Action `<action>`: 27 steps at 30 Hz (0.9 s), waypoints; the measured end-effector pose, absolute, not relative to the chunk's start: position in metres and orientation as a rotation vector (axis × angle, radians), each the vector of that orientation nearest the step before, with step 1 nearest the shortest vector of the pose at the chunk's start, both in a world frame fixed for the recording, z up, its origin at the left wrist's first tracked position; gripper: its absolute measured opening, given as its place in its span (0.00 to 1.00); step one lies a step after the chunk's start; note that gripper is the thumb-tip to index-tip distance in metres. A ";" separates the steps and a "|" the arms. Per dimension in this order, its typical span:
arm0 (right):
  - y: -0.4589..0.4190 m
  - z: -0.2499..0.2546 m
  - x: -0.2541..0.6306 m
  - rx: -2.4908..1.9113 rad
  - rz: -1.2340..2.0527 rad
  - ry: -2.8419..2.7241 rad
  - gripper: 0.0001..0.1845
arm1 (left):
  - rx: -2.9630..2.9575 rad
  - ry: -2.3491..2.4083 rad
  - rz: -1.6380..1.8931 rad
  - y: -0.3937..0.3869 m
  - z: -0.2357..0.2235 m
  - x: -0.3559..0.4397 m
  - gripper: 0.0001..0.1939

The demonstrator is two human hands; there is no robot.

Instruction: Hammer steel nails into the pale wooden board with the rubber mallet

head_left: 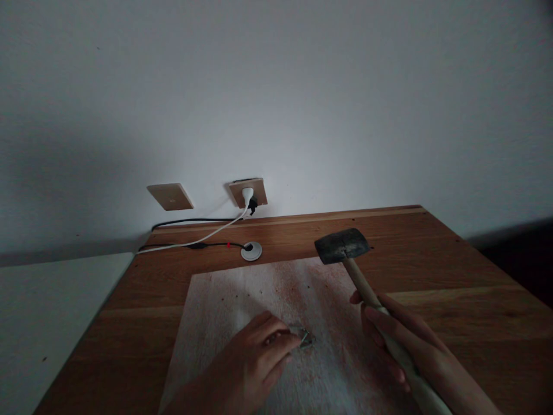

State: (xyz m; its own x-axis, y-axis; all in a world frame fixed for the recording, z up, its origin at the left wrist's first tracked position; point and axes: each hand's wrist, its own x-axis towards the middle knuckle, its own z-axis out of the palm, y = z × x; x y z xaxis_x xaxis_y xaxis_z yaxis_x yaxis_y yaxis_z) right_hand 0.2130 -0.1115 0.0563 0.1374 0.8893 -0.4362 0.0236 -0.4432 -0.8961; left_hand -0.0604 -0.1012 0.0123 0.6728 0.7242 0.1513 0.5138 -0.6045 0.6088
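Note:
My right hand (404, 340) is wrapped round the wooden handle of a mallet (343, 245) with a dark, block-shaped head. The mallet is raised, its head up and to the left over the far right part of a pale, reddish-stained board (199, 323). My left hand (254, 357) is low over the board, thumb and fingertips pinched together. Right at those fingertips is a small cluster of thin, greenish, nail-like pieces (306, 339). Whether one of them is between the fingers is too small and dark to tell.
The board lies on a brown wooden table (432, 271) against a wall. Small dark dots (248, 295) run across its far part. Behind it are a round cable grommet (251, 251), a white cable (207, 235) and a wall socket (259, 190). A white surface (52, 311) adjoins at left.

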 end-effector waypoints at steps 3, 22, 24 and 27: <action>-0.111 0.056 0.212 -1.663 1.398 -0.886 0.28 | 2.401 0.997 0.542 -0.100 0.017 -0.067 0.23; -0.116 0.050 0.216 -1.713 1.390 -0.970 0.30 | 2.935 0.976 0.393 -0.108 0.024 -0.099 0.15; -0.116 0.048 0.218 -1.706 1.392 -0.998 0.30 | 3.038 0.837 0.309 -0.109 0.023 -0.098 0.12; -0.116 0.045 0.221 -1.641 1.429 -1.036 0.29 | 3.155 0.777 0.371 -0.111 0.021 -0.095 0.09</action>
